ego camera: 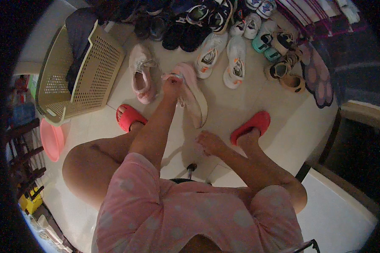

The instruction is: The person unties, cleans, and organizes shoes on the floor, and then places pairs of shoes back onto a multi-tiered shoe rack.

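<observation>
My left hand (174, 83) grips a pale pink sneaker (194, 95) at its heel end. The sneaker is lifted and turned on its side, so its pale sole faces right and its laces dangle below. A matching pink sneaker (141, 74) rests on the floor just to the left, its opening towards me. Lower and to the right, my right hand (210, 143) hangs over the tiles with nothing seen in it, its fingers loosely bent and a little apart. Beyond the held sneaker stands a pair of white sneakers with orange details (236, 63).
Dark shoes (185, 33) and more pairs line the far side. Tan shoes (293, 82) stand right, beside a paw-shaped mat (318, 76). A perforated beige basket (96, 68) with dark cloth lies left, near a pink basin (52, 139). My feet wear red slippers (128, 117).
</observation>
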Tool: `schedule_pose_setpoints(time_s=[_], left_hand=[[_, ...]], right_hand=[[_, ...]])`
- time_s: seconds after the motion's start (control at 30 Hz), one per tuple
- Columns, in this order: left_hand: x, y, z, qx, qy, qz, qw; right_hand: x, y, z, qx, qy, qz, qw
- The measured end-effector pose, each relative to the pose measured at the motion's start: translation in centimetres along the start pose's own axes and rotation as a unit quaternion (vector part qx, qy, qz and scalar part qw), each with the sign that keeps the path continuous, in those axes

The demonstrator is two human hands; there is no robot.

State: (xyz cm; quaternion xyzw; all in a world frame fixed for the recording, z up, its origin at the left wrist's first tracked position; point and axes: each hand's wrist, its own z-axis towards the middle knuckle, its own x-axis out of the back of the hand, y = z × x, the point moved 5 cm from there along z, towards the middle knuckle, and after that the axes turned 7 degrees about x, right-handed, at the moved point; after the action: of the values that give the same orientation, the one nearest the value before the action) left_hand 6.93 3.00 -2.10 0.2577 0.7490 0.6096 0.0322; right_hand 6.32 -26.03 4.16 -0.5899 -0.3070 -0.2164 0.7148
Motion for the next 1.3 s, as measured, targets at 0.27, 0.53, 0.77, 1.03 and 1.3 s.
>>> schedule_pose_setpoints(time_s=[0.27,0.53,0.77,1.03,1.3], left_hand=[[1.8,-2.3,0.5,0.024,-0.018,-0.047,0.998],[3.8,-2.3,0.2,0.023,-0.011,0.015,1.000],[3.5,-1.5,-0.7,0.024,-0.047,-0.039,0.998],[2.3,-5.4,0.6,0.061,-0.064,-0.273,0.958],[1.1,-6.5,1.7,0.070,-0.027,-0.144,0.987]], right_hand=[[13.0,5.0,10.4,-0.299,0.230,0.069,0.924],[12.7,8.3,22.2,-0.132,0.261,-0.084,0.953],[9.7,8.8,22.7,-0.127,0.168,-0.210,0.955],[8.8,7.0,16.8,-0.276,-0.005,-0.042,0.960],[5.1,4.8,10.1,-0.341,0.082,0.226,0.909]])
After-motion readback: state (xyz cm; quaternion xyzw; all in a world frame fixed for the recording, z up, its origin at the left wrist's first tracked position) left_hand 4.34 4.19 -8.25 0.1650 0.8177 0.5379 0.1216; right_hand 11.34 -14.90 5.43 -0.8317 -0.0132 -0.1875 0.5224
